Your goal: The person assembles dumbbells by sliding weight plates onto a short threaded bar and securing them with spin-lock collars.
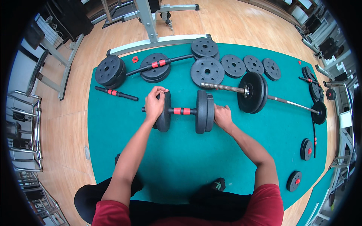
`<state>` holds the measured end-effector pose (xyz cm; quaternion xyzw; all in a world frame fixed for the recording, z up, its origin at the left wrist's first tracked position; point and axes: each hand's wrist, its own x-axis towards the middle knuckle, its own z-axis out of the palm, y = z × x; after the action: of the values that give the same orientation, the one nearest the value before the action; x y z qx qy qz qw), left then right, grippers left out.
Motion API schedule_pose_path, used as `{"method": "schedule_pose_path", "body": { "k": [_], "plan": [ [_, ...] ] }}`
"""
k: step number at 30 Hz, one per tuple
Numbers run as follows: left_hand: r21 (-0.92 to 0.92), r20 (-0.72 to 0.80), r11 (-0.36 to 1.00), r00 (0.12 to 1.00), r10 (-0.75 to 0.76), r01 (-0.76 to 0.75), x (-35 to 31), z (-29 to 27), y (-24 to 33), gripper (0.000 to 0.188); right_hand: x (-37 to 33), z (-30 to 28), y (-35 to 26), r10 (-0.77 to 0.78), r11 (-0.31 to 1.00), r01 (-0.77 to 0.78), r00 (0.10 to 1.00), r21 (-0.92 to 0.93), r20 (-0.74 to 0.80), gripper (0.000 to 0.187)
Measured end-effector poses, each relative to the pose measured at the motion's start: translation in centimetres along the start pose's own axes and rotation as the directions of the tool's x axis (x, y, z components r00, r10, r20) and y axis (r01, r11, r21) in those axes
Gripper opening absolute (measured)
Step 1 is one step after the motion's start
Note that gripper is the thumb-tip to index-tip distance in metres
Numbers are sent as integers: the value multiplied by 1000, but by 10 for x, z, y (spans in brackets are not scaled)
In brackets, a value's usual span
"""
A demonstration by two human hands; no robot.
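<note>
A dumbbell with a red-and-black grip [182, 111] lies across the green mat in front of me. At its left end is a black weight plate [165, 116], at its right end a pair of black plates [201, 113]. My left hand [154, 105] is closed on the left plate, its fingers curled at the upper rim. A stub of the bar shows left of that wrist. Against the outer face of the right-hand plates, my right hand [223, 116] is closed at the bar's end. What its fingers grip is hidden.
Beyond the dumbbell lie a loose bar [117, 93], a red star nut [135, 59], a longer bar [177, 59] resting on plates, and several flat plates [207, 71]. A metal barbell [288, 101] lies at the right. Gym frames [152, 30] stand around the green mat [166, 158].
</note>
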<state>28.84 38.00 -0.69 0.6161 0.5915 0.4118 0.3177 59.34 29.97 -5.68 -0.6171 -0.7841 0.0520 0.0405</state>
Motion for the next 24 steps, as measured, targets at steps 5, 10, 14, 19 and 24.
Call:
{"method": "schedule_pose_path", "body": {
  "k": [5, 10, 14, 19, 24],
  "plan": [
    [9, 1, 1000, 1000, -5, 5, 2, -1, -4, 12, 18, 11, 16, -86, 995, 82, 993, 59, 76, 18],
    [-12, 23, 1000, 999, 23, -23, 2, 4, 2, 12, 57, 36, 53, -122, 894, -235, 691, 381, 712, 18],
    [11, 4, 1000, 1000, 18, -18, 2, -4, -1, 12, 76, 18, 39, -101, 831, -477, 379, 288, 920, 22],
    [-20, 8, 999, 1000, 25, -25, 1, -3, -1, 11, 54, -18, 21, 2, 960, -200, 704, 195, 710, 43],
    [-24, 5, 999, 1000, 29, -29, -1, -1, 1, 11, -15, -2, -5, -118, 985, 90, 974, -146, -194, 40]
  ]
}}
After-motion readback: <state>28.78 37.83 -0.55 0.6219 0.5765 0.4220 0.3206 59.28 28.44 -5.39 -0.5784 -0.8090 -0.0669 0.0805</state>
